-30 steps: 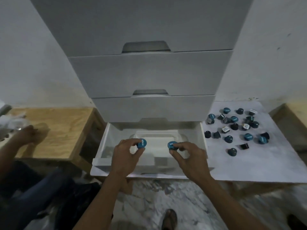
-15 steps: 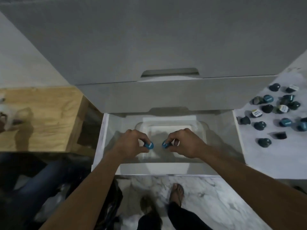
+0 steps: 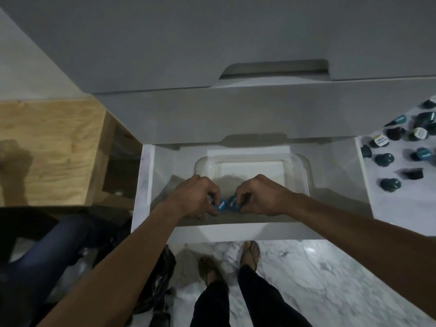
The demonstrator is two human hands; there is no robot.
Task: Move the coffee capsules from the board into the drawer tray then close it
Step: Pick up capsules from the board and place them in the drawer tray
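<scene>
Both hands down inside the open bottom drawer (image 3: 141,185), over the near edge of the clear tray (image 3: 299,171). Left hand (image 3: 195,197) pinches a blue capsule (image 3: 220,206) between thumb and curled fingers. Right hand (image 3: 264,197) does the same with a second blue capsule (image 3: 232,204).

The two capsules sit side by side, touching or nearly so, at the tray's front end. Printed foil faces tilt up toward the camera; bodies point down and away, so each axis runs roughly vertical with a slight lean. Can't tell if either one rests on the tray floor.

Remaining capsules (image 3: 387,159) lie scattered on the white board (image 3: 401,208) right of the drawer, pointing in mixed directions.
</scene>
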